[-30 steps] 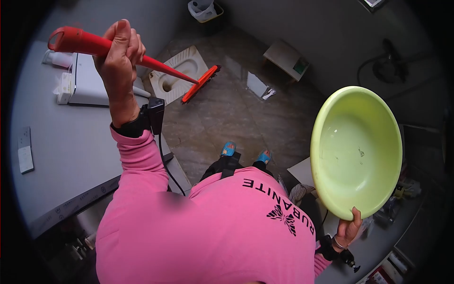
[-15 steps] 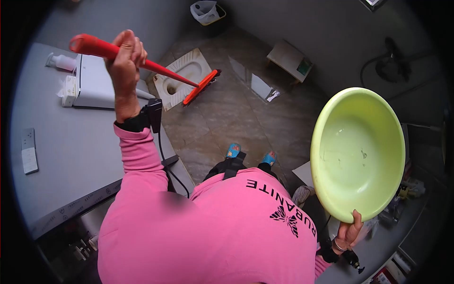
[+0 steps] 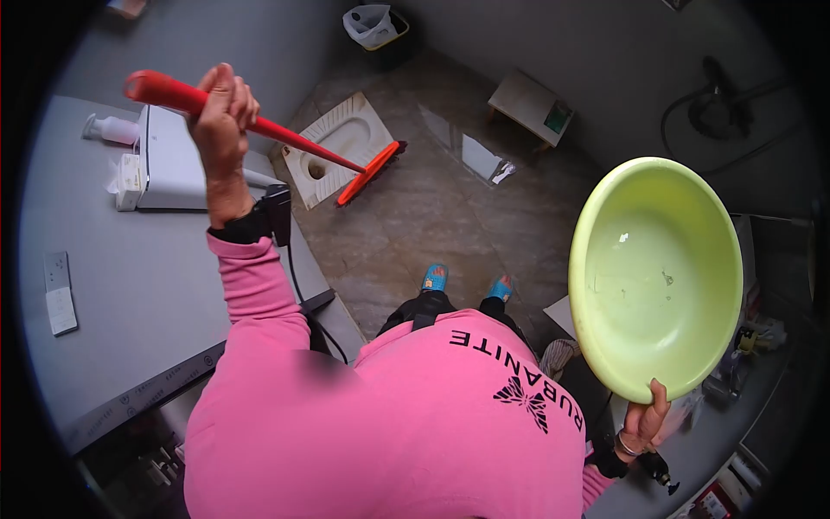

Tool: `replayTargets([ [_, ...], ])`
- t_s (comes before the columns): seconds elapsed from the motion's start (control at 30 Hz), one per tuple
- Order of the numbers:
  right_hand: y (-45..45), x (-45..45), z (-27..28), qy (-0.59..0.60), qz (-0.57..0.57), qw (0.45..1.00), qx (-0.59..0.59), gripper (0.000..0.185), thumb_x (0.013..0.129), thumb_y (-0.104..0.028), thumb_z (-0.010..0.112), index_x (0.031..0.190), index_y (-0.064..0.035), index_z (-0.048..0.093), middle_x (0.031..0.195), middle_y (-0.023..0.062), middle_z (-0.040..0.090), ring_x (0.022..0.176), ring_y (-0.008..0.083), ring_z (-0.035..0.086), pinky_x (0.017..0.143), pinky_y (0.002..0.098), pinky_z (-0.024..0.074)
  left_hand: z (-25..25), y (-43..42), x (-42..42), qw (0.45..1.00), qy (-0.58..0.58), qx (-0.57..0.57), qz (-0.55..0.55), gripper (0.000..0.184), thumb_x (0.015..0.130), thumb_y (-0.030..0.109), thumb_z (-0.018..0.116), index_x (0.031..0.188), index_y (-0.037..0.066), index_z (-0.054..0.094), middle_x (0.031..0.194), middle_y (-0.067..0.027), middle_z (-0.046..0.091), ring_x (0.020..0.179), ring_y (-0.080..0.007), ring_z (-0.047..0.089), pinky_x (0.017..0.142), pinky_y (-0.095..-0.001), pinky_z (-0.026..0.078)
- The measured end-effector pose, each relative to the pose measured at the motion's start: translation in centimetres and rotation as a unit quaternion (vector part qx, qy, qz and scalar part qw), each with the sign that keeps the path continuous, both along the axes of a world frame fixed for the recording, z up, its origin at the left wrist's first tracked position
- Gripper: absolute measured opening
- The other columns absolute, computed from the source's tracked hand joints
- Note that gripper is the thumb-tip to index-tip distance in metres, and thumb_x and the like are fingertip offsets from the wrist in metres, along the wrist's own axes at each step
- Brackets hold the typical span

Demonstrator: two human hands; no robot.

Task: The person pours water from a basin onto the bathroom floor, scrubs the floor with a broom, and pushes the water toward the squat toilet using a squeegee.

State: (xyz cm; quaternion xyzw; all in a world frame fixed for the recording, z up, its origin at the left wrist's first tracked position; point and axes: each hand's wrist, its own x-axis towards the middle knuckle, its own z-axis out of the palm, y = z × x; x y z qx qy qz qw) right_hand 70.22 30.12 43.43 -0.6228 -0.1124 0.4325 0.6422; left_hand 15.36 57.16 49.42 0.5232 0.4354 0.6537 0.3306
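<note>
My left hand (image 3: 224, 128) is wrapped round the upper part of the long red handle of a brush (image 3: 298, 141). The orange-red brush head (image 3: 372, 173) rests at the edge of the white squat toilet (image 3: 339, 149), partly over the floor. Low on the right, my right hand (image 3: 643, 422) grips the lower rim of a large yellow-green basin (image 3: 657, 277), thumb on the rim and the other fingers behind it. The basin is tilted so that its inside faces the camera, with a few dark specks on its bottom.
A grey counter (image 3: 156, 285) on the left holds a white appliance (image 3: 177, 164), a pump bottle (image 3: 114, 130) and a power strip (image 3: 60, 294). A lined bin (image 3: 372, 30) and low stool (image 3: 529, 105) stand farther off. A shower hose (image 3: 718, 112) hangs at the right wall.
The view has shifted slightly. My left hand and the handle's end sit lower and farther right than a second ago, still gripping. The basin stays held by my right hand.
</note>
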Motion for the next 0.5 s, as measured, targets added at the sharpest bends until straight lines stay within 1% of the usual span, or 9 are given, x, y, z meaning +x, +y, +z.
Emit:
replayTargets([
  [0.03, 0.0, -0.2, -0.1, 0.0, -0.002, 1.0, 0.002, 0.051, 0.069, -0.002, 0.054, 0.117, 0.0016, 0.039, 0.111, 0.0103, 0.047, 0.102, 0.0234, 0.046, 0.09, 0.0351, 0.0364, -3.7, 1.3, 0.0, 0.998, -0.028, -0.035, 0.05, 0.029, 0.086, 0.016, 0.046, 0.059, 0.009, 0.037, 0.045, 0.004, 0.03, 0.037, -0.0058, 0.029, 0.038, -0.0206, 0.026],
  [0.07, 0.0, -0.3, -0.1, 0.003, -0.009, 1.0, -0.001, 0.051, 0.069, -0.002, 0.054, 0.117, 0.0016, 0.039, 0.111, 0.0104, 0.047, 0.102, 0.0234, 0.046, 0.09, 0.0351, 0.0363, -9.7, 2.8, -0.6, 0.993, -0.032, -0.075, 0.083, 0.027, 0.084, 0.015, 0.05, 0.06, 0.009, 0.038, 0.045, 0.0037, 0.033, 0.036, -0.006, 0.032, 0.036, -0.0207, 0.027],
  [0.1, 0.1, -0.3, -0.1, 0.006, -0.016, 1.0, -0.004, 0.051, 0.069, -0.002, 0.054, 0.118, 0.0017, 0.039, 0.111, 0.0105, 0.047, 0.102, 0.0234, 0.046, 0.09, 0.0352, 0.0363, -12.6, 3.5, -0.7, 0.985, -0.02, -0.058, 0.164, 0.026, 0.082, 0.015, 0.052, 0.06, 0.009, 0.039, 0.045, 0.0032, 0.034, 0.035, -0.0061, 0.032, 0.035, -0.0212, 0.027],
  [0.2, -0.3, 0.0, -0.3, 0.0, -0.016, 1.0, -0.003, 0.051, 0.07, -0.002, 0.054, 0.118, 0.0013, 0.039, 0.112, 0.0108, 0.047, 0.102, 0.0236, 0.046, 0.091, 0.0354, 0.0362, -9.3, 5.5, -1.6, 0.986, -0.047, -0.054, 0.153, 0.029, 0.084, 0.017, 0.051, 0.059, 0.009, 0.039, 0.044, 0.0033, 0.033, 0.034, -0.0063, 0.03, 0.035, -0.0223, 0.028],
  [0.3, -0.2, 0.0, 0.0, 0.008, -0.016, 1.0, 0.005, 0.05, 0.07, -0.002, 0.054, 0.118, 0.0005, 0.039, 0.112, 0.0113, 0.047, 0.102, 0.0239, 0.047, 0.09, 0.0358, 0.0368, -1.8, 4.8, -1.3, 0.996, -0.036, -0.027, 0.072, 0.032, 0.087, 0.019, 0.047, 0.057, 0.009, 0.037, 0.043, 0.0035, 0.029, 0.034, -0.0068, 0.027, 0.035, -0.0225, 0.026],
  [0.37, -0.4, 0.0, 0.4, 0.007, -0.021, 1.0, -0.004, 0.05, 0.07, -0.001, 0.053, 0.118, 0.0005, 0.039, 0.112, 0.0113, 0.048, 0.102, 0.0244, 0.047, 0.09, 0.036, 0.037, 1.6, 2.5, -0.4, 0.999, -0.013, -0.008, 0.039, 0.033, 0.088, 0.019, 0.044, 0.058, 0.01, 0.035, 0.043, 0.0036, 0.027, 0.034, -0.0069, 0.025, 0.036, -0.0223, 0.025],
  [0.43, -0.3, 0.1, 0.2, 0.002, -0.036, 0.999, -0.004, 0.05, 0.069, -0.001, 0.053, 0.118, 0.0005, 0.039, 0.111, 0.0114, 0.048, 0.102, 0.0248, 0.047, 0.09, 0.0362, 0.0371, 1.5, 1.2, 0.4, 1.0, -0.009, 0.006, 0.016, 0.034, 0.089, 0.02, 0.042, 0.058, 0.01, 0.034, 0.044, 0.0039, 0.026, 0.035, -0.0065, 0.024, 0.037, -0.022, 0.024],
  [0.47, -0.3, 0.2, -0.1, 0.033, -0.037, 0.999, 0.002, 0.05, 0.069, -0.001, 0.053, 0.117, 0.0007, 0.04, 0.111, 0.0112, 0.048, 0.102, 0.0251, 0.047, 0.09, 0.0366, 0.0372, -0.3, 1.2, 1.5, 0.998, -0.022, -0.001, 0.064, 0.033, 0.089, 0.019, 0.043, 0.058, 0.01, 0.034, 0.044, 0.004, 0.026, 0.035, -0.0062, 0.024, 0.037, -0.0217, 0.024],
  [0.5, -0.9, 0.7, -0.1, 0.053, -0.048, 0.997, 0.007, 0.049, 0.069, 0.0, 0.053, 0.117, 0.0009, 0.04, 0.111, 0.0111, 0.049, 0.102, 0.0254, 0.048, 0.09, 0.0369, 0.0373, -4.2, 2.1, 1.6, 0.996, -0.033, -0.007, 0.083, 0.032, 0.088, 0.018, 0.043, 0.058, 0.01, 0.034, 0.044, 0.0039, 0.026, 0.035, -0.0061, 0.024, 0.036, -0.0214, 0.025],
])
